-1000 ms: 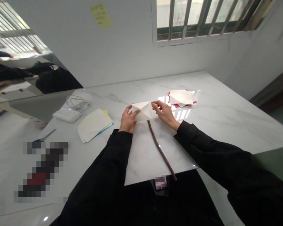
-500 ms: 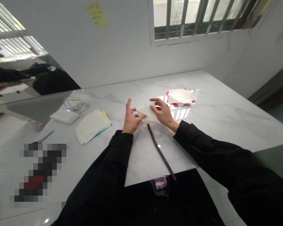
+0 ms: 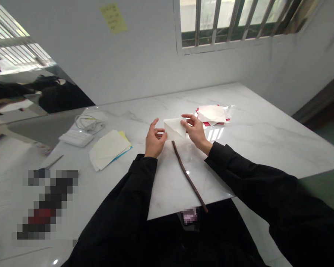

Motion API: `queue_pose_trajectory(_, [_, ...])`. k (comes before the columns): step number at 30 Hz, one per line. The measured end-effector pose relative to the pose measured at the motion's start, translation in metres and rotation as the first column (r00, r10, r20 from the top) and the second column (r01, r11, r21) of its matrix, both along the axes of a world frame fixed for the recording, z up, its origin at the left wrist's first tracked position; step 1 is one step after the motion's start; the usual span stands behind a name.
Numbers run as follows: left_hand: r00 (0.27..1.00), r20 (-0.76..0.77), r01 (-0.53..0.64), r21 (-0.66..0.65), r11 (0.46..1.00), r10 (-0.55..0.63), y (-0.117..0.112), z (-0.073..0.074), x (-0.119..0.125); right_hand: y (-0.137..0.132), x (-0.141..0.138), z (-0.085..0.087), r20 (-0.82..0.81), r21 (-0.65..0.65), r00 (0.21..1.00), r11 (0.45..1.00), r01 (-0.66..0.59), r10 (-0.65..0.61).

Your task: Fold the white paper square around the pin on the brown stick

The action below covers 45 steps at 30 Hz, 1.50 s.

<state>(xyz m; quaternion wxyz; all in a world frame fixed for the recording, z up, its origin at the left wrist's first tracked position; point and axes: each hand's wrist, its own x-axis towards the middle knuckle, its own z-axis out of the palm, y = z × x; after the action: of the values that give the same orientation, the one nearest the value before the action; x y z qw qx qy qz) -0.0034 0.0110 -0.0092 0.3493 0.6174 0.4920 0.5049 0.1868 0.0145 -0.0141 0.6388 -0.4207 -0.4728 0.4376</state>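
A white envelope (image 3: 174, 128) with a pointed flap is held above the table between my two hands. My left hand (image 3: 155, 140) pinches its lower left corner, the index finger raised. On the other side, my right hand (image 3: 195, 130) grips the upper right part between thumb and fingers. Below the envelope a thin dark brown stick (image 3: 187, 174) lies on the table, its near end jutting past the front edge. The stick's far end meets the envelope's lower edge in the view, and I cannot tell whether they touch.
White and red envelopes (image 3: 213, 114) lie in a pile at the back right. Left of my hands is a fanned stack of cream, yellow and blue paper (image 3: 110, 149). Behind it sit a white box (image 3: 76, 137) and a coiled cable (image 3: 89, 121). A barred window (image 3: 233, 22) is above.
The envelope has tilted to face me more squarely, and its flap shows more clearly. My left thumb has slid from its middle to its left edge. My right hand has shifted slightly right.
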Motion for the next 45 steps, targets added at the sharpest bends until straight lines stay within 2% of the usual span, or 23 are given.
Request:
queue_pose_trajectory(5, [0.989, -0.025, 0.142, -0.018, 0.990, -0.143, -0.006, 0.003, 0.003, 0.001, 0.000, -0.002, -0.052, 0.026, 0.997, 0.998, 0.054, -0.053])
queue_pose_trajectory(8, [0.982, -0.063, 0.178, 0.018, 0.984, -0.176, -0.009, 0.002, 0.005, 0.001, -0.001, -0.002, -0.103, 0.037, 0.994, 0.998, 0.045, -0.041])
queue_pose_trajectory(12, [0.991, -0.045, 0.130, 0.038, 0.991, -0.128, -0.009, 0.001, 0.006, -0.003, -0.003, 0.001, -0.108, 0.002, 0.994, 1.000, -0.025, 0.025])
queue_pose_trajectory(17, [0.997, 0.059, 0.051, 0.023, 0.998, -0.052, -0.009, 0.005, 0.006, -0.008, -0.005, 0.007, -0.040, -0.032, 0.994, 0.994, -0.100, 0.099])
queue_pose_trajectory(20, [0.993, 0.104, 0.049, 0.021, 0.999, -0.051, -0.007, 0.006, 0.006, -0.010, -0.006, 0.007, 0.023, -0.006, 0.985, 0.985, -0.171, 0.171])
queue_pose_trajectory(23, [0.996, 0.085, 0.020, 0.045, 0.999, -0.024, -0.005, 0.006, 0.005, -0.012, -0.008, 0.004, 0.125, 0.046, 0.971, 0.976, -0.211, 0.204])
queue_pose_trajectory(26, [0.999, 0.038, -0.012, 0.053, 0.999, 0.010, -0.004, 0.007, 0.004, -0.014, -0.009, 0.002, 0.218, 0.106, 0.965, 0.979, -0.173, 0.147])
queue_pose_trajectory(30, [0.999, 0.034, -0.026, 0.052, 0.998, 0.024, -0.006, 0.010, 0.004, -0.015, -0.010, 0.004, 0.232, 0.134, 0.970, 0.985, -0.108, 0.075])
queue_pose_trajectory(34, [0.998, 0.059, -0.031, 0.029, 0.999, 0.029, -0.004, 0.008, 0.003, -0.012, -0.006, 0.005, 0.220, 0.092, 0.975, 0.994, -0.064, 0.043])
queue_pose_trajectory(39, [0.991, 0.119, -0.053, -0.046, 0.998, 0.058, 0.003, 0.000, 0.002, -0.004, -0.001, -0.003, 0.237, 0.023, 0.971, 0.999, 0.038, -0.042])
queue_pose_trajectory(45, [0.962, 0.262, -0.051, -0.111, 0.992, 0.079, 0.006, -0.001, 0.001, 0.002, -0.002, -0.004, 0.095, -0.071, 0.995, 0.997, 0.040, -0.034])
